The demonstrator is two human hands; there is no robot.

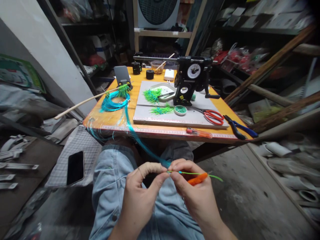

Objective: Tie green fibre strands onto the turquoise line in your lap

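Note:
Over my lap, my left hand [147, 186] pinches the end of a thin bright green cord [216, 177] between thumb and index finger; beige tape wraps that finger. My right hand [193, 186] meets it fingertip to fingertip, closed on the same cord, whose free end sticks out to the right. A small blue piece [180, 172] sits on the cord near the right fingertips. An orange handle [198, 179] rests in the right hand, its other end hidden. A bundle of teal line [140, 138] runs from a coil [115, 104] on the table down to behind my fingers.
On the yellow table [110, 116] are a grey board [155, 120] with green tufts [152, 95], a bead dish [180, 110], a black crank machine [188, 78], red scissors [213, 116] and pliers [240, 126]. A phone [75, 167] lies on checked cloth at left.

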